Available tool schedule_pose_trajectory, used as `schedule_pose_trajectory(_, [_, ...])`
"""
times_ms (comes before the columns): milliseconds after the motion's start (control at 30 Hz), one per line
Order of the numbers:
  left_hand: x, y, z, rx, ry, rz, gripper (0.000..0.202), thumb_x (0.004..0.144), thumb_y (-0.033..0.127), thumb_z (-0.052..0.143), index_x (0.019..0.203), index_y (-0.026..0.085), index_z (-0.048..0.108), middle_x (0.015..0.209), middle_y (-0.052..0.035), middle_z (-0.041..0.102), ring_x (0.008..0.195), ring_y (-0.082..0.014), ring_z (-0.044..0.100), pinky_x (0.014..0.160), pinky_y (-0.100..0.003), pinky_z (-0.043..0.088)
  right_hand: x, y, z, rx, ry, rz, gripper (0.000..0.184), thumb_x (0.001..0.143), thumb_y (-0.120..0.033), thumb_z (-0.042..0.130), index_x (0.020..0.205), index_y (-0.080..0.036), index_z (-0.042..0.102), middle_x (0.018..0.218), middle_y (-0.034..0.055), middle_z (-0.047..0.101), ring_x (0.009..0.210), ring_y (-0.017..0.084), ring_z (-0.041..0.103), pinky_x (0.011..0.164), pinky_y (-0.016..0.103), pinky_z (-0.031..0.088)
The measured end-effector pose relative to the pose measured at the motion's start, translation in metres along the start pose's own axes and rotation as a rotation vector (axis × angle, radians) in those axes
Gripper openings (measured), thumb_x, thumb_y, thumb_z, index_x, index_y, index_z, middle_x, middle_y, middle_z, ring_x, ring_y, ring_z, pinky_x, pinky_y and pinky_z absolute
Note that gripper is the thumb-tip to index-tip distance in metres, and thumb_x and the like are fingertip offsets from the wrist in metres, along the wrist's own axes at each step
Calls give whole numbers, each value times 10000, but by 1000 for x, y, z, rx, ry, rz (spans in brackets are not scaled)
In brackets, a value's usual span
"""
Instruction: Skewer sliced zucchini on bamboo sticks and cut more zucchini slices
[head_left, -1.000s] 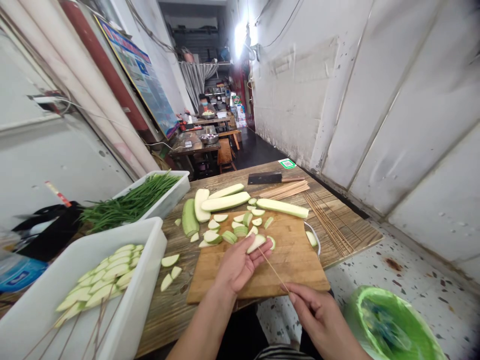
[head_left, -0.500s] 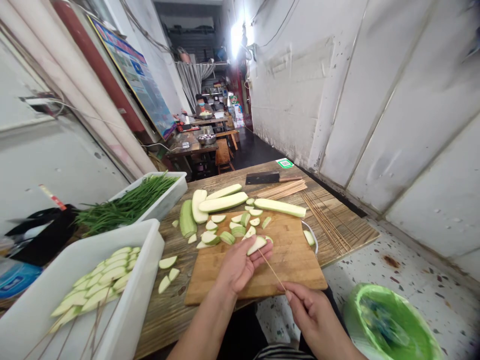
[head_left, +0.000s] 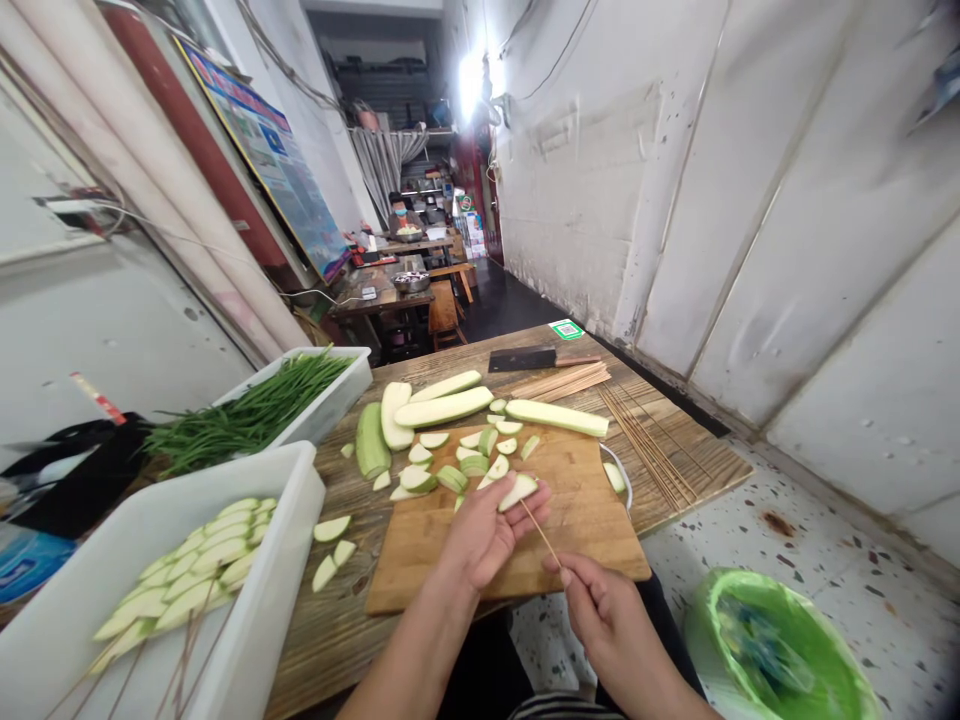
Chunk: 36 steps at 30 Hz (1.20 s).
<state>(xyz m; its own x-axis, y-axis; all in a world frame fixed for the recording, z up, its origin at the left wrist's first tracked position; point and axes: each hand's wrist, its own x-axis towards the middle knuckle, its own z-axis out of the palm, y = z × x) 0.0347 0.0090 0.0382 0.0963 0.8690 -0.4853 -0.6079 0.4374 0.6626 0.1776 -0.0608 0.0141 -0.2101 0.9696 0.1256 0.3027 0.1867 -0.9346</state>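
Over the cutting board [head_left: 427, 565], my left hand [head_left: 480, 540] is closed on a half-round zucchini slice [head_left: 517, 491], held between thumb and fingers with the palm up. My right hand [head_left: 604, 610] pinches a thin wooden skewer [head_left: 541, 530] near its lower end. The skewer's other end meets the slice's near edge; how deep it goes I cannot tell. Behind my left hand, several cut zucchini pieces [head_left: 452, 478] lie on the board. Long peeled zucchini halves [head_left: 442, 408] and a green-skinned piece [head_left: 370, 440] rest beyond it.
At left stands a white tub [head_left: 289, 540] with skewered zucchini slices [head_left: 195, 560]; behind it, a tub of green chives [head_left: 255, 410]. A cleaver [head_left: 523, 358] and bundled skewers [head_left: 562, 380] lie at the table's far side. A green-lined bin [head_left: 705, 610] stands lower right. Someone [head_left: 401, 215] sits far back.
My right hand has moved slightly up and left with the skewer, closer to the slice. The distant person has lifted their head. The view has shifted a little.
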Motion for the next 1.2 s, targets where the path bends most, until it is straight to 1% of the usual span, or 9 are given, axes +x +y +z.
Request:
schedule_pose_trajectory(133, [6,1,-3,-70,-48,-35,259,853,272,472,983,70,569,995,-186,639,902,-242,635,740,-357,534,6,2,4,-35,15,15,326,903,-316,374,949,-110,623,653,27,591,569,153,530,537,237,397])
schedule_pose_trajectory(200, [9,-1,-3,-103,-62,-23,294,856,317,462,990,78,568,985,-185,639,900,-242,635,742,-362,533,9,5,7,-40,19,14,320,900,-308,369,927,-116,624,620,15,569,551,151,516,523,235,384])
schedule_pose_trajectory(267, [13,-5,0,-134,-14,48,250,848,292,481,943,82,576,950,-170,647,875,-230,643,767,-361,526,11,6,11,-39,24,9,307,892,-296,374,882,-127,629,592,3,547,546,152,510,524,235,378])
schedule_pose_trajectory(367, [18,-12,6,-192,90,162,150,840,205,488,858,82,572,880,-144,652,826,-208,654,807,-360,512,14,8,19,-30,30,27,305,879,-292,383,797,-136,631,559,-7,523,535,154,499,523,236,372])
schedule_pose_trajectory(500, [23,-18,12,-201,133,177,129,845,186,477,834,85,556,838,-139,649,804,-206,658,790,-364,521,15,9,26,4,44,36,314,883,-290,367,780,-137,621,584,0,533,551,154,497,537,237,375])
schedule_pose_trajectory(767, [25,-23,9,-157,115,166,150,852,201,469,845,80,557,833,-143,652,784,-205,662,765,-350,532,13,11,31,24,65,34,337,898,-317,356,796,-137,622,506,-27,455,522,156,473,522,238,373])
schedule_pose_trajectory(967, [24,-23,10,-163,118,166,158,855,203,465,831,77,558,834,-147,652,793,-207,662,774,-348,527,15,13,32,26,89,5,316,902,-306,360,806,-147,615,563,-10,499,568,156,494,548,235,386])
schedule_pose_trajectory(1067, [24,-24,9,-145,96,171,158,850,215,479,832,82,562,849,-150,655,814,-212,659,790,-350,519,14,13,33,30,82,23,308,903,-304,356,809,-150,606,519,-31,441,517,143,452,484,221,349])
schedule_pose_trajectory(1200, [23,-24,9,-120,74,182,162,847,230,487,837,89,566,864,-152,660,834,-217,656,796,-356,516,12,13,35,99,82,38,313,901,-335,367,779,-150,588,505,-49,384,469,121,380,452,219,308])
